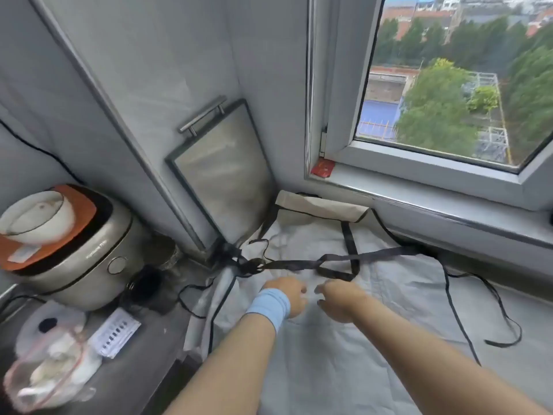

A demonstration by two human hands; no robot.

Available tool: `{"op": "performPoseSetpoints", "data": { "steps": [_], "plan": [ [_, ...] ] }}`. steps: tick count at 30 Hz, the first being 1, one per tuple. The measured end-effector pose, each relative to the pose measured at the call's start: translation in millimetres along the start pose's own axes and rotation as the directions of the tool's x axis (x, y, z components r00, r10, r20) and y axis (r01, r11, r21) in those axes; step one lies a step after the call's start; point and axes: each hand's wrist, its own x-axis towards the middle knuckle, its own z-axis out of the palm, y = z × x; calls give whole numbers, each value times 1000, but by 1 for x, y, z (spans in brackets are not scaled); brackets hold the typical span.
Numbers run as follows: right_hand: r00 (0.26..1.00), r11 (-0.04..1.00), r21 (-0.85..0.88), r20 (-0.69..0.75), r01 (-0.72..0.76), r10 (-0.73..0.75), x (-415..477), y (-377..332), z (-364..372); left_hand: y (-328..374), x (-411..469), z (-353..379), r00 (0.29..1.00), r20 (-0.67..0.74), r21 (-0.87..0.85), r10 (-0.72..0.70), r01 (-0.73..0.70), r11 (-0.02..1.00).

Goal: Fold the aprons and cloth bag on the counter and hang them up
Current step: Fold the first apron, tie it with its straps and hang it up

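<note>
We count one pale grey black-strapped apron (pixel 383 330) and one cream cloth bag (pixel 320 205) behind it. Our left hand (pixel 288 295) and right hand (pixel 339 299) curl over the apron; we cannot tell whether they grip it.

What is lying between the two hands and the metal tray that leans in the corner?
In the head view, tangled black straps lie on the pale apron between the left hand, the right hand and the tray.

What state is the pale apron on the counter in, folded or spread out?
Spread out. The apron lies flat across the counter, its black straps loose and crossed on top; no fold shows.
</note>
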Motion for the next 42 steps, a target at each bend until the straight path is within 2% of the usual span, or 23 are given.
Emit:
{"op": "performPoseSetpoints", "data": {
  "steps": [2, 8, 14, 16, 19, 22, 24, 25, 27, 29, 31, 36, 37, 39, 41, 42],
  "plan": [
    [1000, 1000, -13, -5, 23, -24, 10, 4, 19, 1, 12, 18, 997, 74, 51, 11, -15, 999],
    [999, 992, -128, 34, -3, 8, 4, 21, 68, -8, 26, 54, 985, 158, 156, 62, -87, 984],
    [991, 984, -127, 26, -125, 129, -27, 37, 80, 12, 16, 66, 947, 257, 27, 191, -205, 978],
    [976, 962, -171, 2, -213, 217, -36, 33, 81, 14, 7, 65, 959, 170, 11, 225, -230, 973],
    [968, 959, -145, -92, -243, 232, -42, 8, 83, 1, -14, 66, 962, -177, 49, 210, -204, 978],
    [981, 990, -45, -148, -135, 127, -44, -30, 92, -28, -30, 70, 902, -431, -3, -2, 0, 1000],
    [990, 995, 10, -95, -100, 100, -45, -57, 106, -50, -42, 77, 863, -457, -158, -215, 160, 974],
    [992, 994, 20, -71, -106, 107, -44, -67, 116, -60, -47, 81, 856, -418, -241, -304, 218, 946],
    [989, 990, -2, -56, -141, 140, -35, -81, 133, -75, -55, 91, 873, -244, -428, -423, 294, 854],
    [984, 985, -31, -50, -172, 170, -25, -83, 136, -85, -58, 95, 866, -67, -608, -496, 359, 708],
    [982, 982, -32, -45, -185, 184, -16, -84, 135, -97, -61, 98, 840, 6, -691, -542, 395, 605],
    [981, 993, 0, -159, -115, 113, -36, -91, 142, -122, -64, 89, 825, -68, -766, -562, 318, 559],
    [984, 996, -2, -154, -95, 93, -44, -92, 146, -125, -67, 86, 841, -35, -766, -540, 325, 555],
    [989, 994, -41, -116, -101, 96, -55, -91, 153, -128, -75, 85, 900, 158, -761, -407, 374, 531],
    [986, 988, -81, -109, -134, 125, -61, -91, 155, -126, -86, 86, 908, 316, -687, -274, 419, 594],
    [983, 986, -85, -127, -142, 131, -65, -93, 152, -125, -89, 86, 916, 315, -665, -249, 400, 631]
  ]
}}
